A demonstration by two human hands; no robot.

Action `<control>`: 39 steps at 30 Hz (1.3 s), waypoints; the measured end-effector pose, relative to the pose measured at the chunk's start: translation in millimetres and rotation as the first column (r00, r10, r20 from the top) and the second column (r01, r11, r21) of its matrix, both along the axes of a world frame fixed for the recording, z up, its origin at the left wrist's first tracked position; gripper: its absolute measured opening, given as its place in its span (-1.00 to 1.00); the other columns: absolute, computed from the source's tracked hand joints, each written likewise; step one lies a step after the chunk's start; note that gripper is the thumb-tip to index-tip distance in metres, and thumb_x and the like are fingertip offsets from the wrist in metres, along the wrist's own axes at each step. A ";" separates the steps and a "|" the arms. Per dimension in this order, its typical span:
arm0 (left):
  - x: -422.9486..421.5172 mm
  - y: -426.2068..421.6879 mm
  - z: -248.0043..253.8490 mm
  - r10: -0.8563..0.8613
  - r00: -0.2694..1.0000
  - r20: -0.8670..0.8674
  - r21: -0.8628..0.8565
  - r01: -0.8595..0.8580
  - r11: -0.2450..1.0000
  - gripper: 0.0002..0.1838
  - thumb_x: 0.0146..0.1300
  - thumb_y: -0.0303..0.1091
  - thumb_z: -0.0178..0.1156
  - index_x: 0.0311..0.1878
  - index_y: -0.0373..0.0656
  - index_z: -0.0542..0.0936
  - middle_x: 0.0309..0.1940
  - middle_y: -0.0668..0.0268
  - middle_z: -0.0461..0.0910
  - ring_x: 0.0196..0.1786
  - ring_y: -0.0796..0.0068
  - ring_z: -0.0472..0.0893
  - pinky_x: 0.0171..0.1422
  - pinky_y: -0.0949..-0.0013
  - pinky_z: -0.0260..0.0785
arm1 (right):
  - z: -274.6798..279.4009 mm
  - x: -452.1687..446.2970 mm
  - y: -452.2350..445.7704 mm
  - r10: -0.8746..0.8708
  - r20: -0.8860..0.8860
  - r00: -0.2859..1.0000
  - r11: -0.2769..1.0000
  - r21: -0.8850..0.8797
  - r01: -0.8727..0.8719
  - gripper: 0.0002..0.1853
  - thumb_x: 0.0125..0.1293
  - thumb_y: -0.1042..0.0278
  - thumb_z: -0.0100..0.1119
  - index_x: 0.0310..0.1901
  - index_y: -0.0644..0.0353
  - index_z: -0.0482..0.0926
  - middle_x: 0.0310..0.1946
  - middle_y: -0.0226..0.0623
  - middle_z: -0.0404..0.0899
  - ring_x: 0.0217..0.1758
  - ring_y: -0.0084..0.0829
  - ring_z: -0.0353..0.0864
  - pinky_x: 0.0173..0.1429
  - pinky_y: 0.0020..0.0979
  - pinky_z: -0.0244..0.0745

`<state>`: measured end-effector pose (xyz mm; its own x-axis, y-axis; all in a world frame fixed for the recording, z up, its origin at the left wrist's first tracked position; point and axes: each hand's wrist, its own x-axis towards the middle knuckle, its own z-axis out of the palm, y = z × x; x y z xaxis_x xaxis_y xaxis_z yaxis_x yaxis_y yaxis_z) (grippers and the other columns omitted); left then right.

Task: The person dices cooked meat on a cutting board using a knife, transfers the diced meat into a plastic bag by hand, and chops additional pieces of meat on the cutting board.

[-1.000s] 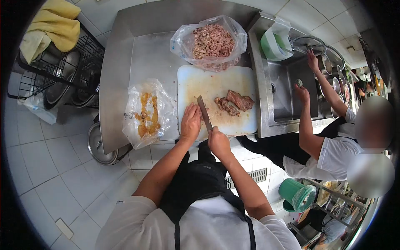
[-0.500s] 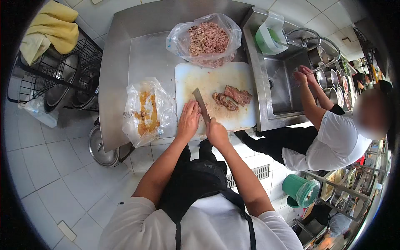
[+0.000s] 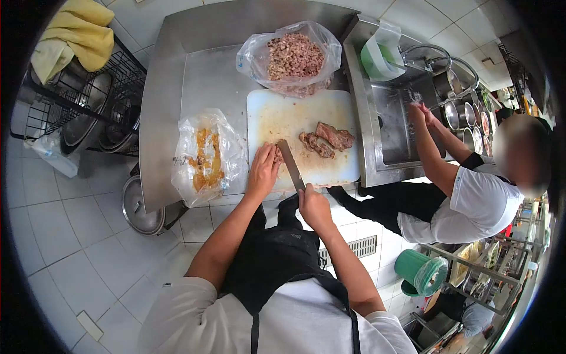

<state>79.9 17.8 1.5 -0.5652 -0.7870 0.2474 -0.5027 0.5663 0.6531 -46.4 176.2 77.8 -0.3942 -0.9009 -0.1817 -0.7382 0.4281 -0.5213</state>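
Note:
My right hand grips the handle of a knife, its wide blade slanting over the lower part of a white cutting board. Just left of the blade, my left hand has its fingers closed on a small piece of meat, mostly covered by them. Two larger browned meat pieces lie on the board to the right of the knife. Behind the board, an open plastic bag holds diced meat. A clear bag with yellowish pieces lies to the left.
A steel sink adjoins the counter on the right, where a co-worker's hands are by the faucet. A green container stands at its back corner. Left are a wire rack with pans and a lidded pot.
The knife has shifted slightly right and turned a little, with my right hand lower and further right. More of the held meat shows beside the blade. The co-worker's hands have moved slightly.

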 end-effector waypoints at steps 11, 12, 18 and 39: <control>-4.6 -5.1 -0.7 -0.014 0.999 0.030 -0.084 0.016 0.996 -0.57 0.42 -0.49 0.19 0.30 -0.47 0.56 0.30 -0.02 0.53 0.50 -0.08 0.45 0.69 -0.03 0.23 | -10.8 0.0 -19.9 0.054 -0.018 0.998 0.997 0.049 -0.053 -0.78 0.54 0.34 0.11 -0.20 0.35 0.44 -0.53 0.18 0.66 -0.43 0.20 0.74 -0.31 0.11 0.65; -4.2 -4.8 -1.4 -0.014 0.999 0.036 -0.097 0.018 0.995 -0.57 0.42 -0.49 0.18 0.30 -0.47 0.56 0.29 -0.02 0.54 0.49 -0.08 0.46 0.69 -0.03 0.24 | -12.5 0.3 -21.7 0.060 -0.014 0.998 0.997 0.042 -0.060 -0.78 0.54 0.34 0.11 -0.20 0.35 0.44 -0.53 0.19 0.66 -0.43 0.20 0.74 -0.31 0.11 0.65; -4.4 -5.9 1.5 -0.031 1.000 0.000 -0.089 0.030 0.996 -0.57 0.39 -0.51 0.23 0.28 -0.50 0.56 0.26 -0.04 0.55 0.47 -0.10 0.48 0.67 -0.04 0.26 | -36.7 -0.5 -54.9 0.039 0.028 0.999 0.998 -0.048 -0.038 -0.75 0.54 0.32 0.12 -0.19 0.39 0.48 -0.52 0.25 0.64 -0.44 0.24 0.72 -0.32 0.12 0.64; 0.6 0.8 4.5 0.025 0.999 -0.022 -0.059 -0.027 0.998 -0.41 0.32 -0.49 0.38 0.41 -0.40 0.50 0.39 -0.08 0.47 0.52 -0.14 0.42 0.62 -0.02 0.27 | 8.7 3.5 22.7 0.000 -0.006 1.000 0.999 0.044 0.000 -0.73 0.57 0.27 0.13 -0.21 0.34 0.45 -0.53 0.18 0.65 -0.44 0.23 0.71 -0.34 0.11 0.62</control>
